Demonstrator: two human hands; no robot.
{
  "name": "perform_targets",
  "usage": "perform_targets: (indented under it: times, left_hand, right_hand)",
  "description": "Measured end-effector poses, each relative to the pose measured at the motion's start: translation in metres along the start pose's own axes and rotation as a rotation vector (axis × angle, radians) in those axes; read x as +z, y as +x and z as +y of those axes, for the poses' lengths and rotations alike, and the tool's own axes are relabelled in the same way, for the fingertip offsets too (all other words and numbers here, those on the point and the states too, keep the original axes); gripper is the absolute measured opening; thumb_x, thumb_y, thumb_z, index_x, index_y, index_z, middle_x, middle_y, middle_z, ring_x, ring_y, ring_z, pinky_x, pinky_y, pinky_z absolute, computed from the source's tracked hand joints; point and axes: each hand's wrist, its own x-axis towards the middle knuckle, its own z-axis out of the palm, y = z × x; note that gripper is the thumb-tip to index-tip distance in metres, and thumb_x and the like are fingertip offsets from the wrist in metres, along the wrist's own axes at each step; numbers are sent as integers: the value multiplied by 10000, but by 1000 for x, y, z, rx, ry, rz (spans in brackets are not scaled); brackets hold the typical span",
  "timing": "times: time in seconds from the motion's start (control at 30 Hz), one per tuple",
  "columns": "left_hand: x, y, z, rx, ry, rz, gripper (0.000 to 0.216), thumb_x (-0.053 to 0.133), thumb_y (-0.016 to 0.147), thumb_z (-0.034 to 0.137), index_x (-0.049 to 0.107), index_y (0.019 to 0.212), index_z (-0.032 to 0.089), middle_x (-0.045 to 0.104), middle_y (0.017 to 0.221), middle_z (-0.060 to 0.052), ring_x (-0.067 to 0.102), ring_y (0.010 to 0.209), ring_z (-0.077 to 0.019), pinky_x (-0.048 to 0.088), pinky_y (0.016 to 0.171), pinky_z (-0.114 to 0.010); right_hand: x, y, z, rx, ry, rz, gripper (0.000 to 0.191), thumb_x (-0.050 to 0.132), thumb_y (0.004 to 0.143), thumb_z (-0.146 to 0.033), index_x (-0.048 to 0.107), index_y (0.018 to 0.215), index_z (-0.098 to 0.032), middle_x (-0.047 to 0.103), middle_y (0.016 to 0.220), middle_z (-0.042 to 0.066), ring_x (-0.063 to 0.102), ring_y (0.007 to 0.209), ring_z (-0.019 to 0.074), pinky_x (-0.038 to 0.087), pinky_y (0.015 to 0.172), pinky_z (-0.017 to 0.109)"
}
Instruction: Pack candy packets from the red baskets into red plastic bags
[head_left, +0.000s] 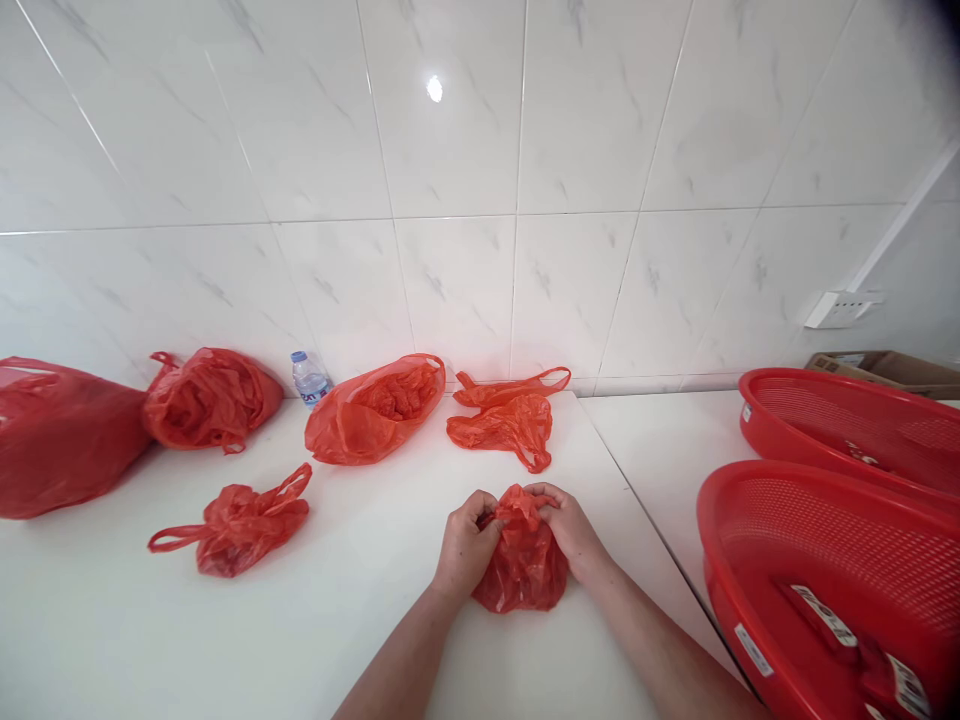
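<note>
A small red plastic bag (pixel 525 570) lies on the white table between my two hands, its top gathered and crumpled. My left hand (pixel 469 545) pinches the bag's upper left edge between thumb and fingers. On the other side, my right hand (pixel 566 525) grips the upper right edge. Whatever is inside the bag cannot be made out through the plastic. Just behind it sits a crumpled red plastic bag (pixel 510 425) with its handles toward the wall. To the left rests another red bag (pixel 244 530), bunched up, its two handle loops sticking out.
Along the wall stand a stuffed red bag (pixel 375 415), a water bottle (pixel 309 380), a rolled red bag (pixel 214 400) and a large full bag (pixel 67 440). Red plastic baskets (pixel 720 540) fill the right, with a cardboard box (pixel 892 370) and a wall socket (pixel 840 309) beyond.
</note>
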Motion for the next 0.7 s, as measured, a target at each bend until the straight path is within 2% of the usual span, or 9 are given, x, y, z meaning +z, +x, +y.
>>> perform_targets:
  times: [0.17,0.27,0.37,0.47,0.53,0.6,0.7]
  left_hand:
    - [-1,2,-2,-6,1,-10,61,499,698,155,532,700,206,568,672,35,509,631,-120,392,587,-216]
    - [-2,2,-3,5,2,20,51,504,712,161,525,702,206,563,670,36,504,632,-120,396,591,-218]
    - [-3,3,-3,18,19,54,33,516,740,189,528,715,208,571,684,31,509,632,-124,411,608,-230]
    - [-7,5,-3,53,38,94,43,520,756,197,548,726,210,599,737,15,536,668,-137,428,646,-252]
    - [-14,8,-2,106,30,190,51,524,762,197,557,726,210,621,821,-3,561,760,-152,435,713,-266]
    - [-24,13,-3,137,6,348,51,539,776,228,565,736,208,623,921,-17,567,868,-163,428,786,-277]
    - [-38,19,-8,80,-59,554,102,568,783,306,564,760,206,609,892,-9,565,864,-158,432,797,-283]
  right_hand:
    - [-12,1,-3,86,161,-111,303,636,629,-213,637,932,-207,700,883,43,652,784,212,499,736,350]
    - [-18,1,-3,75,322,-135,371,674,666,-274,620,1025,-201,689,968,56,650,844,208,486,800,355]
    - [-23,4,-1,55,443,-141,313,682,708,-330,608,990,-217,685,926,28,644,804,181,477,797,338]
    - [-27,10,2,55,482,-97,280,724,676,-317,573,901,-246,680,832,-6,632,729,169,477,727,323]
    - [-32,14,3,28,499,-47,283,746,652,-309,550,849,-252,669,788,-16,623,701,168,480,689,318]
    - [-38,19,3,-4,507,31,289,765,625,-288,537,800,-252,657,765,-17,618,693,166,492,668,315]
    - [-47,24,3,-38,491,165,299,786,580,-250,531,738,-250,648,753,-10,625,707,175,523,653,326]
